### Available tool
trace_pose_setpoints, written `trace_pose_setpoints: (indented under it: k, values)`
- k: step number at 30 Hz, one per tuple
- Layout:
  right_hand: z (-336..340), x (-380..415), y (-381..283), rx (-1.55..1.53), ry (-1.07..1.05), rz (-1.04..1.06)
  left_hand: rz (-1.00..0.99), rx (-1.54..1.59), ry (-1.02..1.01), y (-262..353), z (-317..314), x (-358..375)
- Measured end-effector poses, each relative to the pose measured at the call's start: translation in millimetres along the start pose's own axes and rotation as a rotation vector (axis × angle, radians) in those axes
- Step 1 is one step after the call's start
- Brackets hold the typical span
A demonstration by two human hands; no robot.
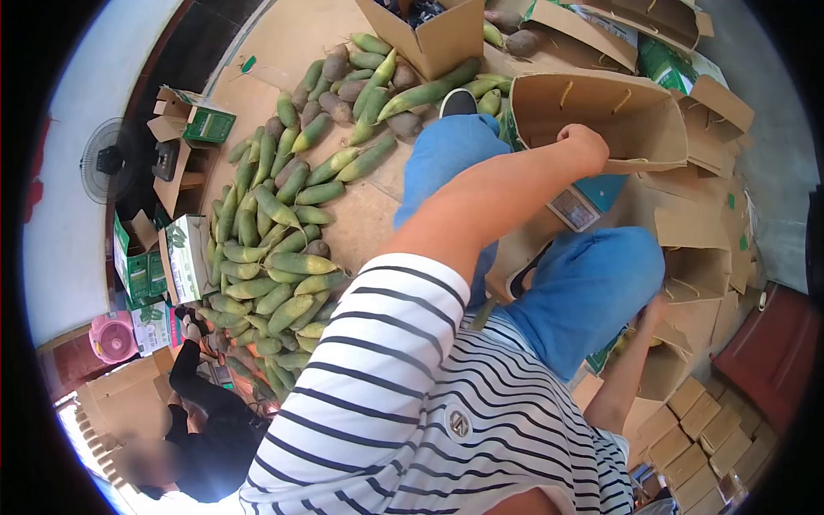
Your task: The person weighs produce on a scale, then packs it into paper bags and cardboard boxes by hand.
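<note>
My left hand (pixel 585 148) is at the near rim of an open cardboard box (pixel 657 120) with yellow rope handles. Its fingers are curled closed at the rim and appear to grip it. The box seems to rest on a digital scale (pixel 574 209) with a blue top, partly showing beneath it. My right hand (pixel 656 311) is down beside my bent knee, near another open box (pixel 665 369); the knee and the angle hide its fingers. Many green radishes (pixel 292 263) lie piled on the floor to the left, with some brownish roots (pixel 335 107) among them.
Another cardboard box (pixel 455 39) stands at the top, among the radishes. More open boxes (pixel 695 266) line the right side. Stacked cartons (pixel 699 421) are at lower right. A person in black (pixel 215 429) sits at lower left, near a pink fan-like object (pixel 113 336). A fan (pixel 109 160) stands at left.
</note>
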State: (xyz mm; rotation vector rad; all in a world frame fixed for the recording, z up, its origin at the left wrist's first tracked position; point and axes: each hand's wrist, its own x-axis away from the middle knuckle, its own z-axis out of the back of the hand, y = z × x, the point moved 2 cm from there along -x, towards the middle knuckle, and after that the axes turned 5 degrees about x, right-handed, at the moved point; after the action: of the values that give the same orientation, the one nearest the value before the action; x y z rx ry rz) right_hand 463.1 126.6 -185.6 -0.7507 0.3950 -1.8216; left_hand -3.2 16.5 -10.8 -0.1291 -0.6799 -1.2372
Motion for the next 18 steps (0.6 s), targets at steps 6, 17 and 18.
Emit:
trace_pose_setpoints:
  k: [6,17,18]
  values:
    - [-5,21,-8,-0.057,0.004,0.066,-0.073,0.077,0.057,-3,-6,0]
    - [-4,50,-31,-0.353,-0.087,-0.015,-0.01,0.149,0.319,10,44,26]
    - [-4,46,-28,-0.315,-0.11,-0.015,-0.041,0.139,0.358,14,48,28]
